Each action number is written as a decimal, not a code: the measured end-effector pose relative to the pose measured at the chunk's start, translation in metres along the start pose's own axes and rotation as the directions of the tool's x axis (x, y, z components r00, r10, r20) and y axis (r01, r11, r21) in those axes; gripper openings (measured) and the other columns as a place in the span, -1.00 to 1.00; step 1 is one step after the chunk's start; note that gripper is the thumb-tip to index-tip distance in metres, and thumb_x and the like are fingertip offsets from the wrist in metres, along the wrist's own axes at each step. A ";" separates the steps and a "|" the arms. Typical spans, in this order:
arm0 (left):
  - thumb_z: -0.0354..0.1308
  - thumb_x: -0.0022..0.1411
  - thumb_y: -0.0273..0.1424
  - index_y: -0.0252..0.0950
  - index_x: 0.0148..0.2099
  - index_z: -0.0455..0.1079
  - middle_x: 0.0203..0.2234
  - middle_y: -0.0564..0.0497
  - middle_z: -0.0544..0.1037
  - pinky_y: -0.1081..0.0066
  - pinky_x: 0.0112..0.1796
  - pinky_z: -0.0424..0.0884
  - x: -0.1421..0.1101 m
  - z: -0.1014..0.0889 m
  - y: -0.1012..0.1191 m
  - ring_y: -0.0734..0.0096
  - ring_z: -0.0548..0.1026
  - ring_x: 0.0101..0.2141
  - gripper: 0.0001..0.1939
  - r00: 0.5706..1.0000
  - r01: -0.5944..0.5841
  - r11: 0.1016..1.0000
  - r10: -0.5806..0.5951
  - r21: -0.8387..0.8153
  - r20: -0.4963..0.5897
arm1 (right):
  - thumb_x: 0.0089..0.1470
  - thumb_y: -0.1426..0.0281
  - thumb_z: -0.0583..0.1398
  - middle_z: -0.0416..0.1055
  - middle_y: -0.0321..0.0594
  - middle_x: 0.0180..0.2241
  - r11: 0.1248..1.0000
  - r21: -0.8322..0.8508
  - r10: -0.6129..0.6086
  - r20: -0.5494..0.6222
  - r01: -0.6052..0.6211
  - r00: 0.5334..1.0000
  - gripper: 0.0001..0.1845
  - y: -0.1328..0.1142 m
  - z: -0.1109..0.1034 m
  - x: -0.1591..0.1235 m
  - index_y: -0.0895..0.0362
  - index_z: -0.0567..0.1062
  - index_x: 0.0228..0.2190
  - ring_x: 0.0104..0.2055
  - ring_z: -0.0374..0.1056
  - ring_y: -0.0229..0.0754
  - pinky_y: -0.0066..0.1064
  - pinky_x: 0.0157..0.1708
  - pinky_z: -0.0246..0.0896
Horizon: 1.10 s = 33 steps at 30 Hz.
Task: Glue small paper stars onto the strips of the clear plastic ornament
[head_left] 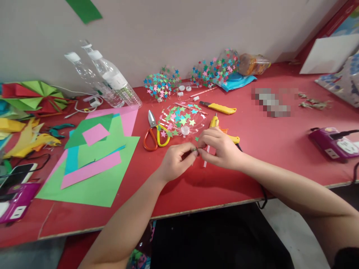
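My left hand [177, 161] and my right hand [220, 147] meet above the red table [196, 186]. Their fingertips pinch a tiny green piece between them, too small to name. A thin white strip [205, 161] hangs under my right hand. Just behind my hands lies a clear plastic shape covered in coloured paper stars [182, 119]. A yellow glue gun [221, 130] lies partly hidden behind my right hand. Orange and yellow handled scissors [153, 134] rest to the left of the star shape.
Green, pink and blue paper sheets [92, 164] cover the left side. Two clear bottles [112, 78] lie at the back, beside more star-covered shapes [215, 69]. A yellow utility knife [220, 108], purple power strips [333, 144] and folded paper fans [30, 97] are around.
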<state>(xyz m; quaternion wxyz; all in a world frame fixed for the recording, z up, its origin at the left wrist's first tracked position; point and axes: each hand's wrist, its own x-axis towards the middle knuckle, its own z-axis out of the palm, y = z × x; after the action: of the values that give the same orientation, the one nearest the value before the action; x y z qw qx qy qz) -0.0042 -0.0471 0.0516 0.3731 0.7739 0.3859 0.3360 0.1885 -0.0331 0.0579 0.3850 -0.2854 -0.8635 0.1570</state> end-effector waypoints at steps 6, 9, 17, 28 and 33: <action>0.06 0.28 -0.36 -0.29 -0.39 0.33 -0.66 0.16 0.36 0.57 -0.61 0.24 0.001 -0.001 0.000 0.63 0.29 -0.68 -0.81 0.993 0.117 0.974 -0.118 -0.193 0.004 | 0.08 0.51 0.10 0.34 -0.32 -0.48 0.998 0.051 0.047 -0.023 -0.046 0.999 -0.89 0.001 0.000 0.000 0.12 0.32 -0.47 -0.40 0.26 -0.28 -0.38 -0.27 0.16; 0.06 0.26 -0.39 -0.28 -0.41 0.32 -0.67 0.17 0.35 0.58 -0.62 0.23 0.001 -0.001 0.001 0.64 0.28 -0.69 -0.82 0.992 0.116 0.968 -0.126 -0.223 -0.030 | 0.14 0.47 0.10 0.35 -0.30 -0.47 0.998 0.051 0.032 0.016 -0.033 0.999 -0.88 0.000 -0.004 0.003 0.13 0.34 -0.45 -0.39 0.27 -0.28 -0.39 -0.28 0.17; 0.06 0.24 -0.47 -0.27 -0.41 0.29 -0.67 0.17 0.30 0.55 -0.60 0.20 -0.002 -0.008 -0.008 0.63 0.26 -0.66 -0.85 0.946 -0.045 0.996 0.018 -0.076 -0.323 | 0.08 0.40 0.13 0.44 -0.16 -0.32 0.809 -0.549 0.381 0.218 -0.210 0.899 -0.90 0.033 -0.043 -0.006 0.15 0.43 -0.34 -0.34 0.33 -0.19 -0.39 -0.41 0.05; 0.07 0.28 -0.44 -0.26 -0.38 0.29 -0.64 0.15 0.35 0.54 -0.61 0.20 -0.006 -0.009 -0.015 0.63 0.27 -0.66 -0.85 0.897 -0.055 0.998 0.052 0.007 -0.439 | -0.02 0.45 0.18 0.38 0.11 -0.17 0.554 -0.799 0.604 0.194 -0.232 0.773 -0.72 0.034 -0.027 -0.021 0.27 0.42 -0.20 -0.22 0.37 0.03 -0.32 -0.46 0.07; 0.09 0.26 -0.45 -0.26 -0.37 0.32 -0.68 0.18 0.35 0.58 -0.65 0.21 -0.002 -0.011 -0.013 0.64 0.29 -0.70 -0.89 0.848 -0.074 0.997 0.053 -0.019 -0.527 | -0.06 0.53 0.12 0.39 0.03 -0.18 0.616 -0.723 0.620 0.198 -0.314 0.759 -0.72 0.046 -0.020 -0.021 0.25 0.41 -0.22 -0.35 0.34 -0.13 -0.33 -0.47 0.10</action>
<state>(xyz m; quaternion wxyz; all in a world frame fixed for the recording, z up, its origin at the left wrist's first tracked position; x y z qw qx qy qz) -0.0182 -0.0393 0.0453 0.2566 0.6575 0.4408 0.5546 0.2320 -0.0089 0.0369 0.0043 -0.5791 -0.8153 0.0032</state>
